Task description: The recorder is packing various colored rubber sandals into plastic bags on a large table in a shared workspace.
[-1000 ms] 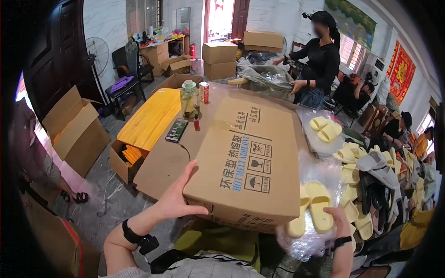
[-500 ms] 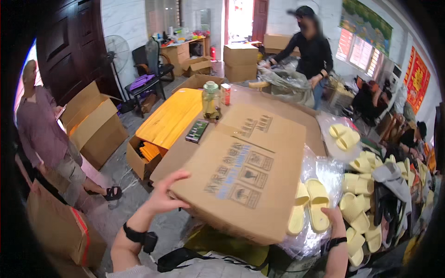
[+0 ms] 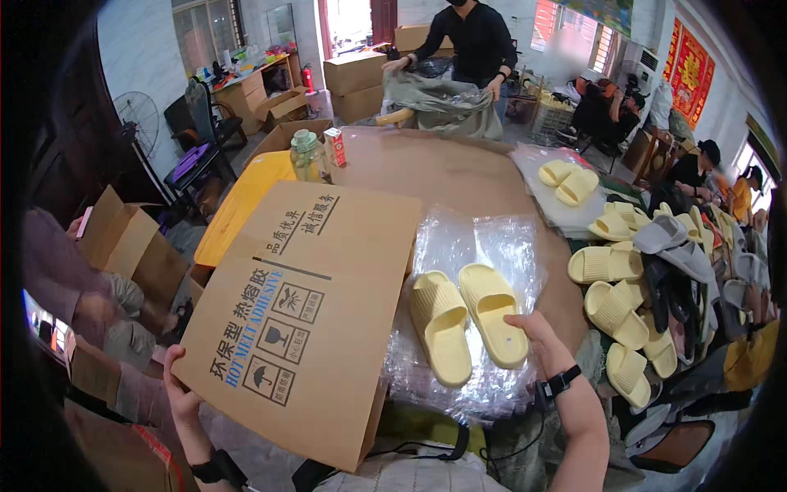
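A large flattened cardboard box [image 3: 303, 312] with printed symbols lies tilted over the table's near left edge. My left hand [image 3: 180, 394] grips its lower left edge. A pair of pale yellow slippers [image 3: 467, 320] rests on a stack of clear plastic bags [image 3: 467, 246] to the right of the box. My right hand [image 3: 537, 336], with a black wrist band, touches the heel of the right slipper. Its fingers are apart.
Several yellow and grey slippers [image 3: 648, 271] pile at the table's right. A bottle [image 3: 307, 156] and a small red carton [image 3: 334, 148] stand at the far left of the brown table [image 3: 443, 168]. A person in black [image 3: 471, 41] handles a grey bag [image 3: 443, 107] opposite. Cardboard boxes [image 3: 123, 238] stand on the floor at left.
The cardboard box has swung down and left, uncovering the slippers on the bags. My left hand slid from its side to its lower left edge. My right hand rose onto the right slipper.
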`<state>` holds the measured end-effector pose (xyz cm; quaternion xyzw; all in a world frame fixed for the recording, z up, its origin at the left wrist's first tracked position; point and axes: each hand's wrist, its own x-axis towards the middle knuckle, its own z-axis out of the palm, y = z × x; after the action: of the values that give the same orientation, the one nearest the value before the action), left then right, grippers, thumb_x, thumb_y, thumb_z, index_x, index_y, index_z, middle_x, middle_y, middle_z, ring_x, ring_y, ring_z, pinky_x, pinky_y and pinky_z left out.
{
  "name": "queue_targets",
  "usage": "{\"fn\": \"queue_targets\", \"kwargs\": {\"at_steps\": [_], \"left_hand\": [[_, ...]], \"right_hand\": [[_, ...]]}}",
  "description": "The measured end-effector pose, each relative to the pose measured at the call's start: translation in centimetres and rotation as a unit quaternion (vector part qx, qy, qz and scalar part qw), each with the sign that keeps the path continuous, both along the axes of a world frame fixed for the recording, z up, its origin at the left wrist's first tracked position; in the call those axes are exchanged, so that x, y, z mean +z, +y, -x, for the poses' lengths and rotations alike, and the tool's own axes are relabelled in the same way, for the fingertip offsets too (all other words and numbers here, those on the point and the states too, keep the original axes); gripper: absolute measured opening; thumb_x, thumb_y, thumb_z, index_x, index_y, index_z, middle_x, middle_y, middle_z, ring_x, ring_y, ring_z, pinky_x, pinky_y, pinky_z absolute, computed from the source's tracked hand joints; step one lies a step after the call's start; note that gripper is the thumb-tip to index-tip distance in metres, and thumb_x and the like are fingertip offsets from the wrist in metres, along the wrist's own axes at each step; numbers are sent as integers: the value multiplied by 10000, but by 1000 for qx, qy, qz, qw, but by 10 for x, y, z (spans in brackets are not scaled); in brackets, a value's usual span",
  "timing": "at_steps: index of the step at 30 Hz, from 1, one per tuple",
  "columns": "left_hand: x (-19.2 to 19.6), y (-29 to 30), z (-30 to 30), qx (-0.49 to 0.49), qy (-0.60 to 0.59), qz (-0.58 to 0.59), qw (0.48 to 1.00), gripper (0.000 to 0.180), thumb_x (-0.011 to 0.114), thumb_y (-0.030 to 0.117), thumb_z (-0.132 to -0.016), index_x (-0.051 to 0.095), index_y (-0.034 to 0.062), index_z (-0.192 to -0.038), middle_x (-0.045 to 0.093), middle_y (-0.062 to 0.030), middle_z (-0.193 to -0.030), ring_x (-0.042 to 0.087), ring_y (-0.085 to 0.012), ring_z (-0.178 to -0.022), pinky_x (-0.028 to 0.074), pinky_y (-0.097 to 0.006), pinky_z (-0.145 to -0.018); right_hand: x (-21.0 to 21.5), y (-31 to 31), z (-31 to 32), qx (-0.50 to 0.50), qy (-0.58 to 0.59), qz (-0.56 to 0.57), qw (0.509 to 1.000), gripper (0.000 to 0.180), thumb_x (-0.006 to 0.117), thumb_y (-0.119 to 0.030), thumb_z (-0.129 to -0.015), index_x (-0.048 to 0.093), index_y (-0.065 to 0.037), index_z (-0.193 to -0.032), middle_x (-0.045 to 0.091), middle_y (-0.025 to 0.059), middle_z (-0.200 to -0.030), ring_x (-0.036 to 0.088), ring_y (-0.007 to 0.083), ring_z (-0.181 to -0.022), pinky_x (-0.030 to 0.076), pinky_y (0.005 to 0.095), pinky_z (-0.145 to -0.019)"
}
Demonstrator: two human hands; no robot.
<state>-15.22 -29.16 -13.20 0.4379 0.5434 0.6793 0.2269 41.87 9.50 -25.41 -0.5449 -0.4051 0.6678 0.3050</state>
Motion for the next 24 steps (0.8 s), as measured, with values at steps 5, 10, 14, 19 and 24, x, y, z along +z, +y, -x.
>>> {"fn": "queue_targets", "kwargs": {"at_steps": [5, 10, 14, 19, 24], "left_hand": [[-9, -8, 8, -5, -12, 8, 1000, 964, 917, 98, -557, 452, 58, -1400, 591, -74, -1287, 602, -200, -1150, 487, -319, -977], [-16, -3, -21, 85, -10, 0, 996, 957, 832, 60, -701, 337, 57, -1520, 500, -99, -1440, 504, -202, -1305, 399, -345, -1089], [-34, -6, -62, 203, 14, -3, 979, 790, 651, 110, -916, 211, 63, -1571, 375, -115, -1543, 390, -230, -1402, 333, -359, -1137], [-39, -19, -135, 172, 2, 113, 979, 1249, 802, 509, -778, -47, 66, -1580, 133, -157, -1631, 177, -314, -1506, 282, -487, -1166], [-22, -34, -180, 52, 109, 186, 975, 1759, 962, 611, -410, -312, 87, -1503, -87, -176, -1638, 83, -359, -1522, 237, -538, -1186]], "right_hand": [[-11, 26, -10, 17, -359, -243, 901, 713, 818, -239, -750, 520, 89, -1310, 649, 235, -1180, 660, 353, -1044, 539, 469, -884], [41, -16, 46, -75, -700, -486, 517, 839, 876, -301, -701, 477, 73, -1336, 633, 217, -1202, 616, 335, -1121, 502, 434, -941], [73, -71, 103, 172, -270, -544, 776, 708, 802, -202, -815, 464, 5, -1402, 632, 181, -1231, 618, 302, -1119, 516, 416, -893], [113, -116, 171, 396, 301, -187, 847, 791, 725, -126, -878, 294, -64, -1538, 488, 117, -1462, 595, 254, -1168, 502, 376, -927], [143, -141, 225, 363, 377, -40, 851, 831, 685, -91, -909, 153, -66, -1547, 492, 151, -1374, 617, 241, -1108, 573, 357, -815]]}}
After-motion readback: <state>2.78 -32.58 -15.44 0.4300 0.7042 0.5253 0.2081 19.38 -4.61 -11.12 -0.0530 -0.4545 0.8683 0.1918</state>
